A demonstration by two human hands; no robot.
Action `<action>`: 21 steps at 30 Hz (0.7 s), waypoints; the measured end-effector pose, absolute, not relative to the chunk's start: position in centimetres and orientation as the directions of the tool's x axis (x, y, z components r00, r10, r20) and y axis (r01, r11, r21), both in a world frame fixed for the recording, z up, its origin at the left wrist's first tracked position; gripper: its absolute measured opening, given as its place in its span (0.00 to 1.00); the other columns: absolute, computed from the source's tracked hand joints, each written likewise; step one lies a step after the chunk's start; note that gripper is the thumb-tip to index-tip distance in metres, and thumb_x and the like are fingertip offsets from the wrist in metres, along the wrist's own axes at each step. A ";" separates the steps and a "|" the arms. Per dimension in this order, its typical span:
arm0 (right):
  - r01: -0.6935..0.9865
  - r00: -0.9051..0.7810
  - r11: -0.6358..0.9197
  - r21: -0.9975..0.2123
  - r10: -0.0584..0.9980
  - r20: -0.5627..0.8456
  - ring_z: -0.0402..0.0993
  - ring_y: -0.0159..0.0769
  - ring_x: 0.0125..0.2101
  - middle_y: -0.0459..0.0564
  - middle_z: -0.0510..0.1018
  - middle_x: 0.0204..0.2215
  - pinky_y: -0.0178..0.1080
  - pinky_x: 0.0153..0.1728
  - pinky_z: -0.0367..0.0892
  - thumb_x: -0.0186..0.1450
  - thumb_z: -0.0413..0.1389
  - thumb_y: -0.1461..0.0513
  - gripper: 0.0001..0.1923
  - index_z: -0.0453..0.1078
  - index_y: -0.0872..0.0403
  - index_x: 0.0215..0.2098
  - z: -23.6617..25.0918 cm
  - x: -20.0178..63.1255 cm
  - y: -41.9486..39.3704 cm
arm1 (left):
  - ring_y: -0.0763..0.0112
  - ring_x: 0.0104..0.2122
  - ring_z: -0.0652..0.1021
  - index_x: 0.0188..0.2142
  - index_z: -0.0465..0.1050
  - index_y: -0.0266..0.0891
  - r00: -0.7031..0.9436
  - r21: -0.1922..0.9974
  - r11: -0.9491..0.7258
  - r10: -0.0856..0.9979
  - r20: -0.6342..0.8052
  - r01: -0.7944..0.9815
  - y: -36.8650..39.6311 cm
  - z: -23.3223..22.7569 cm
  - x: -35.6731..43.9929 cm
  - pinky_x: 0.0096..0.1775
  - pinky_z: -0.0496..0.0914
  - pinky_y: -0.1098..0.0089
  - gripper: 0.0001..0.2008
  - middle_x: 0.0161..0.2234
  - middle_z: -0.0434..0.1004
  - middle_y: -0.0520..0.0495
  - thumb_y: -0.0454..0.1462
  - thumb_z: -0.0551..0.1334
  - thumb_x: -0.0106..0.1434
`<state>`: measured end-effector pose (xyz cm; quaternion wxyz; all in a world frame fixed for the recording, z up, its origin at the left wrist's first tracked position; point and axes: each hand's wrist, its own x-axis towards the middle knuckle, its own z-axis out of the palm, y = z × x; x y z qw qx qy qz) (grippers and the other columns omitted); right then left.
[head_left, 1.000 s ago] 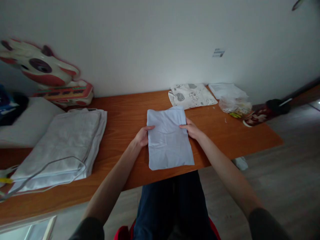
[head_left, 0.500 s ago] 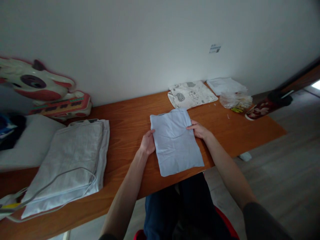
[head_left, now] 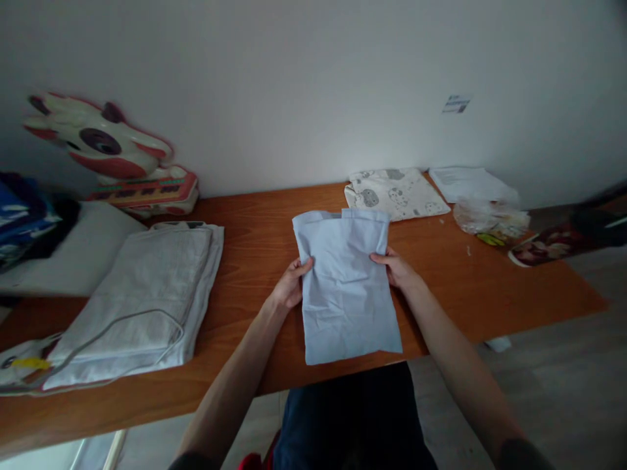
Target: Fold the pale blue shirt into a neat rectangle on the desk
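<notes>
Pale blue cloth point(head_left: 349, 297), folded, is held over the bench point(head_left: 255, 241) near its front edge; I cannot tell whether its underside touches. Left hand point(head_left: 290, 284) grips one side, right hand point(head_left: 398, 267) the other; both sets of fingers pinch fabric, thumbs on top. Compared with half a second ago, the far edge spreads wider and a stepped overlap shows on its right half. I judge the layers looser, but under control from both sides.
</notes>
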<state>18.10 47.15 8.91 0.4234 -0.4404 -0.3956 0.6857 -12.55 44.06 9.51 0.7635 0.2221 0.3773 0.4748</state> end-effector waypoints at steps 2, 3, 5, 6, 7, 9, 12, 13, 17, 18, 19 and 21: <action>-0.139 -0.218 -0.270 -0.953 0.947 -0.237 0.84 0.50 0.47 0.53 0.87 0.49 0.53 0.54 0.77 0.53 0.77 0.52 0.30 0.80 0.50 0.51 8.8 17.3 48.2 | 0.64 0.35 0.87 0.46 0.83 0.37 0.229 0.720 0.440 0.897 -0.378 -0.536 44.1 9.6 -12.5 0.42 0.82 0.67 0.15 0.40 0.90 0.44 0.40 0.77 0.63; -0.079 -0.160 -0.209 -0.975 0.968 -0.195 0.83 0.51 0.48 0.53 0.87 0.50 0.54 0.55 0.77 0.53 0.77 0.52 0.30 0.79 0.50 0.52 8.6 16.9 48.6 | 0.62 0.36 0.87 0.47 0.83 0.36 0.215 0.727 0.445 0.894 -0.393 -0.522 44.2 9.6 -12.5 0.43 0.82 0.66 0.15 0.42 0.90 0.42 0.40 0.76 0.65; 0.045 -0.028 -0.067 -0.997 0.997 -0.068 0.81 0.52 0.50 0.53 0.85 0.51 0.54 0.56 0.75 0.55 0.75 0.52 0.31 0.77 0.49 0.54 7.9 16.1 49.2 | 0.59 0.40 0.88 0.50 0.83 0.34 0.207 0.730 0.465 0.883 -0.420 -0.502 44.3 9.6 -12.5 0.47 0.83 0.63 0.15 0.45 0.90 0.39 0.40 0.73 0.68; 0.097 0.018 -0.003 -0.995 1.000 -0.001 0.81 0.52 0.51 0.54 0.85 0.51 0.55 0.57 0.74 0.56 0.73 0.52 0.30 0.76 0.49 0.54 7.4 15.9 49.3 | 0.57 0.42 0.88 0.52 0.83 0.34 0.208 0.730 0.470 0.881 -0.426 -0.497 44.4 9.6 -12.6 0.49 0.82 0.62 0.15 0.46 0.89 0.38 0.40 0.72 0.69; 0.140 0.037 0.048 -0.989 0.998 0.054 0.80 0.52 0.50 0.54 0.85 0.51 0.55 0.57 0.74 0.58 0.72 0.51 0.29 0.75 0.49 0.55 7.0 15.7 49.4 | 0.56 0.44 0.88 0.54 0.82 0.33 0.209 0.731 0.471 0.880 -0.426 -0.493 44.5 9.6 -12.7 0.51 0.82 0.61 0.16 0.47 0.89 0.37 0.39 0.71 0.70; 0.174 0.017 0.115 -0.978 0.993 0.120 0.80 0.52 0.50 0.55 0.84 0.50 0.55 0.57 0.74 0.62 0.68 0.52 0.28 0.73 0.49 0.58 6.3 15.7 49.3 | 0.54 0.47 0.87 0.58 0.80 0.33 0.209 0.739 0.465 0.884 -0.418 -0.487 44.8 9.7 -12.9 0.54 0.81 0.60 0.19 0.49 0.89 0.36 0.38 0.69 0.70; 0.144 -0.007 0.155 -0.977 0.988 0.156 0.80 0.51 0.50 0.54 0.84 0.51 0.55 0.57 0.74 0.64 0.65 0.54 0.29 0.71 0.49 0.62 5.9 16.0 49.1 | 0.52 0.50 0.87 0.62 0.78 0.34 0.256 0.716 0.514 0.857 -0.447 -0.472 44.3 10.1 -13.6 0.56 0.80 0.59 0.21 0.50 0.88 0.37 0.40 0.67 0.72; 0.142 -0.009 0.166 -0.976 0.986 0.166 0.80 0.51 0.50 0.54 0.84 0.51 0.55 0.57 0.74 0.64 0.64 0.55 0.29 0.70 0.49 0.63 5.9 16.1 49.1 | 0.52 0.51 0.86 0.62 0.78 0.35 0.282 0.699 0.538 0.843 -0.459 -0.470 43.7 10.3 -13.8 0.56 0.80 0.59 0.21 0.50 0.88 0.37 0.41 0.66 0.74; 0.254 0.006 0.184 -0.950 0.981 0.192 0.79 0.52 0.52 0.56 0.83 0.52 0.57 0.61 0.71 0.67 0.58 0.60 0.28 0.68 0.48 0.65 6.1 15.9 49.1 | 0.49 0.58 0.84 0.65 0.77 0.43 0.337 0.653 0.600 0.800 -0.497 -0.463 37.0 10.8 -14.3 0.59 0.78 0.55 0.22 0.55 0.87 0.40 0.47 0.62 0.76; 0.279 0.006 0.180 -0.943 0.982 0.189 0.78 0.52 0.53 0.57 0.83 0.53 0.58 0.62 0.71 0.67 0.58 0.61 0.28 0.68 0.48 0.66 6.1 15.8 49.1 | 0.48 0.59 0.82 0.65 0.77 0.45 0.322 0.659 0.605 0.796 -0.512 -0.447 34.7 10.8 -14.3 0.60 0.78 0.55 0.23 0.56 0.86 0.41 0.48 0.63 0.76; 0.296 0.003 0.177 -0.939 0.983 0.186 0.78 0.53 0.55 0.57 0.82 0.54 0.59 0.63 0.70 0.67 0.57 0.62 0.28 0.67 0.48 0.66 6.1 15.7 49.0 | 0.48 0.62 0.81 0.66 0.76 0.46 0.299 0.674 0.607 0.794 -0.529 -0.421 32.4 10.9 -14.1 0.61 0.77 0.55 0.23 0.58 0.85 0.41 0.49 0.63 0.76; 0.319 -0.010 0.173 -0.932 0.984 0.180 0.77 0.55 0.57 0.59 0.81 0.55 0.61 0.64 0.68 0.67 0.57 0.62 0.29 0.66 0.49 0.67 6.0 15.6 49.0 | 0.49 0.65 0.78 0.67 0.74 0.49 0.221 0.743 0.581 0.814 -0.538 -0.332 28.7 10.9 -13.4 0.63 0.75 0.54 0.24 0.62 0.82 0.43 0.48 0.66 0.74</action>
